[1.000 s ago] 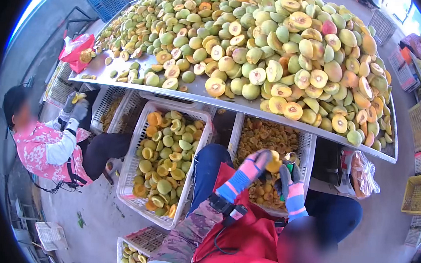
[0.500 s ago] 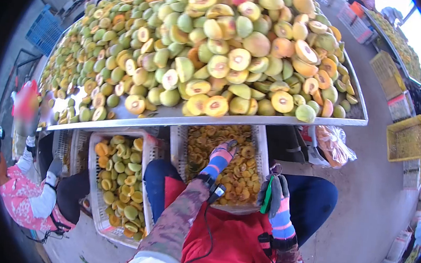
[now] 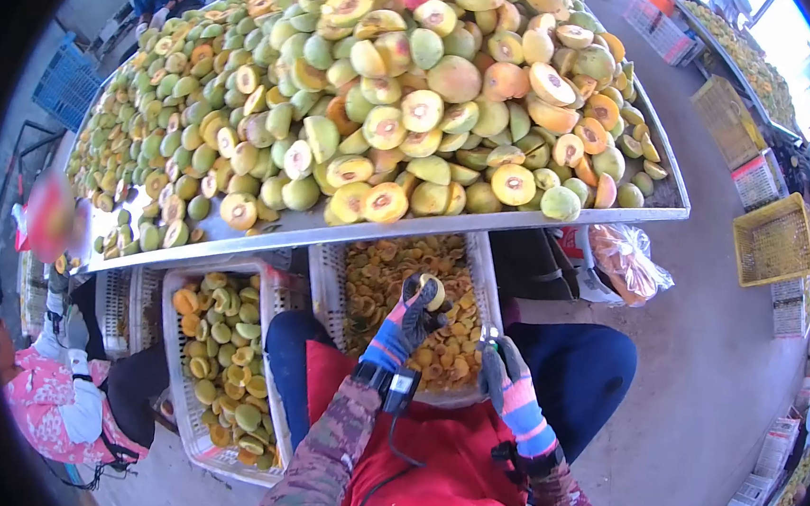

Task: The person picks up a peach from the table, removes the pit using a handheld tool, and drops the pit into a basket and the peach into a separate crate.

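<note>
L hand, gloved, is closed round a fruit half, cut face up, held just above the middle crate so anything dropped prob lands in it. R hand, also gloved, is curled shut near the crate's right front corner, close to the L hand; something small & shiny shows at its top, prob a tool, but too small to tell what. Both hands sit low over the lap, between the knees, w/ a red apron under the forearms, likely to keep juice off clothes. A wrist device w/ cable is strapped on the L forearm. The middle crate holds orange-yellow pieces, mostly small & dark-centred; can't tell if pits or scooped halves. The crate to its left holds green & yellow halves, skins and cut faces mixed. Both crates are tucked under the front edge of the metal table, within arm's reach. The table carries a big heap of halved fruit, green skins & orange faces, piled highest right of centre. At left another person in a pink floral sleeve sits low by the table. A yellow crate stands well apart on the floor at right; a filled plastic bag lies under the table's right end.
</note>
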`<state>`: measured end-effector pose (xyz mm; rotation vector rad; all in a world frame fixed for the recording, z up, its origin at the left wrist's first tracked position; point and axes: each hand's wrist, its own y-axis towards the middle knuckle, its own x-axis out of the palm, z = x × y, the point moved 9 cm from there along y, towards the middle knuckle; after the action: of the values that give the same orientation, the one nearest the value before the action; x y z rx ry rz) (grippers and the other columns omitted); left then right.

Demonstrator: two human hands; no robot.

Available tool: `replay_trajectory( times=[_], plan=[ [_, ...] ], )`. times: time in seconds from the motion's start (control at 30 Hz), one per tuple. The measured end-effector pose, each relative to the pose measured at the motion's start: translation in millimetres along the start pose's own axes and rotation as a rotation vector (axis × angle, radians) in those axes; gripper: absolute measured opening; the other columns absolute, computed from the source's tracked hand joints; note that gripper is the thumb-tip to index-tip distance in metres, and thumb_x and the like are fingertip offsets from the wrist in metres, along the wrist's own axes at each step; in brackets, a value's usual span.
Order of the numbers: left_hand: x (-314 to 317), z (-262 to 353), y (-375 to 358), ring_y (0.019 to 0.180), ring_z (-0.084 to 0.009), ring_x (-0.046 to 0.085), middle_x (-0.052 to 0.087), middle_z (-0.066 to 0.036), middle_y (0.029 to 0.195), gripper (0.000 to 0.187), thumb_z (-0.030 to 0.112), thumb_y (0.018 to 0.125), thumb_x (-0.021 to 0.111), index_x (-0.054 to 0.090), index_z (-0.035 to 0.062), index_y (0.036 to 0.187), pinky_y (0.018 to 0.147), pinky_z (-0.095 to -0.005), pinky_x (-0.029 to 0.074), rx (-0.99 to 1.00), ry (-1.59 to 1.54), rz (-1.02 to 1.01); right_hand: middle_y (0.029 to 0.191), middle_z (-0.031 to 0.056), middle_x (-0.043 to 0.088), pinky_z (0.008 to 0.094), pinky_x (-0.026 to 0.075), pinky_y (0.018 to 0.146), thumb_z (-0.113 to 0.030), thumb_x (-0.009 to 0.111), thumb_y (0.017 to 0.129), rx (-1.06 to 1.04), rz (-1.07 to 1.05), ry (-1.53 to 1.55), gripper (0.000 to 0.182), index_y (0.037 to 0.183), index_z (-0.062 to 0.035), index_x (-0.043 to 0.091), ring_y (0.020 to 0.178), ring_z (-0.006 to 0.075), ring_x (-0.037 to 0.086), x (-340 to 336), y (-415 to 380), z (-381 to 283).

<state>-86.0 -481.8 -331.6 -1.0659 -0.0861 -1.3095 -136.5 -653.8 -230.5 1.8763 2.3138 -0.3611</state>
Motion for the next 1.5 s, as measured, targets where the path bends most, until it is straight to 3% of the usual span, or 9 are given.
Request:
replay_trajectory(
  times=[0.43,0.5,0.57,0.63,0.8,0.93,1.23,1.37,1.5],
  plan=[
    [20,61,-174,0.096,-0.0170,0.056,0.054,-0.007,0.110,0.036,0.014,0.087,0.060,0.047,0.0046,0.120,0.086,-0.0318,0.049,0.335,0.101,-0.079,0.067,0.0005,0.054,0.0256,0.039,0.040,-0.027,0.051,0.094,0.523,-0.165,0.624,0.021,0.097,-0.0066,0.055,0.048,0.0099,0.049,76,-39,-63],
    [32,89,-197,0.095,-0.0153,0.055,0.054,-0.007,0.107,0.033,0.010,0.086,0.058,0.048,0.0027,0.117,0.086,-0.0286,0.046,0.753,0.617,-0.010,0.069,0.0077,0.058,0.0326,0.047,0.051,-0.017,0.051,0.092,-0.538,-0.059,-0.261,0.014,0.098,-0.0043,0.054,0.056,0.0229,0.057,67,-44,-142],
    [27,92,-195,0.095,-0.0137,0.053,0.054,-0.007,0.106,0.034,0.009,0.086,0.057,0.047,0.0024,0.118,0.084,-0.0259,0.045,0.707,0.420,0.040,0.078,0.0126,0.061,0.0352,0.048,0.060,-0.009,0.051,0.090,-0.170,-0.199,-0.050,0.012,0.098,0.0003,0.053,0.069,0.0294,0.061,79,-47,-116],
    [32,89,-199,0.098,-0.0145,0.053,0.054,-0.007,0.106,0.034,0.010,0.087,0.055,0.047,0.0028,0.118,0.087,-0.0271,0.044,0.659,0.409,0.043,0.082,0.0083,0.059,0.0262,0.049,0.065,-0.002,0.050,0.088,-0.716,-0.099,-0.431,0.021,0.108,0.0024,0.051,0.074,0.0167,0.060,83,-70,-159],
    [42,91,-209,0.100,-0.0165,0.052,0.053,-0.009,0.111,0.033,0.009,0.089,0.051,0.044,0.0033,0.121,0.091,-0.0291,0.041,0.686,0.328,-0.111,0.079,0.0016,0.058,0.0204,0.047,0.056,-0.009,0.053,0.090,0.376,-0.145,0.792,0.017,0.105,-0.0016,0.053,0.059,0.0071,0.053,71,-54,-91],
    [54,97,-219,0.103,-0.0170,0.051,0.053,-0.009,0.113,0.035,0.007,0.089,0.049,0.042,0.0033,0.123,0.092,-0.0290,0.041,0.771,0.495,-0.041,0.073,0.0215,0.060,0.0469,0.046,0.054,-0.017,0.054,0.089,-0.286,-0.016,-0.325,0.016,0.096,-0.0033,0.051,0.069,0.0410,0.058,55,-52,-159],
    [62,100,-234,0.104,-0.0211,0.054,0.054,-0.014,0.113,0.025,0.014,0.094,0.043,0.047,-0.0003,0.113,0.089,-0.0304,0.044,1.008,0.838,-0.024,0.075,0.0214,0.060,0.0451,0.047,0.054,-0.012,0.056,0.085,-0.391,0.015,-0.538,0.023,0.102,0.0025,0.051,0.065,0.0398,0.059,77,-63,-161],
    [53,82,-217,0.093,-0.0239,0.060,0.060,-0.013,0.095,0.044,0.043,0.095,0.040,0.054,0.0020,0.100,0.080,-0.0334,0.049,0.519,-0.117,-0.014,0.070,0.0198,0.060,0.0482,0.047,0.052,-0.022,0.055,0.086,-0.332,0.009,-0.557,0.025,0.099,-0.0023,0.047,0.063,0.0393,0.060,92,-60,-148],
    [38,75,-211,0.075,-0.0217,0.061,0.062,-0.010,0.089,0.048,0.049,0.094,0.041,0.055,0.0029,0.099,0.073,-0.0331,0.050,0.489,-0.211,0.084,0.075,0.0211,0.060,0.0455,0.047,0.054,-0.016,0.061,0.081,-0.333,-0.141,-0.562,0.044,0.116,0.0052,0.044,0.067,0.0387,0.060,95,-56,-143]
  ],
)
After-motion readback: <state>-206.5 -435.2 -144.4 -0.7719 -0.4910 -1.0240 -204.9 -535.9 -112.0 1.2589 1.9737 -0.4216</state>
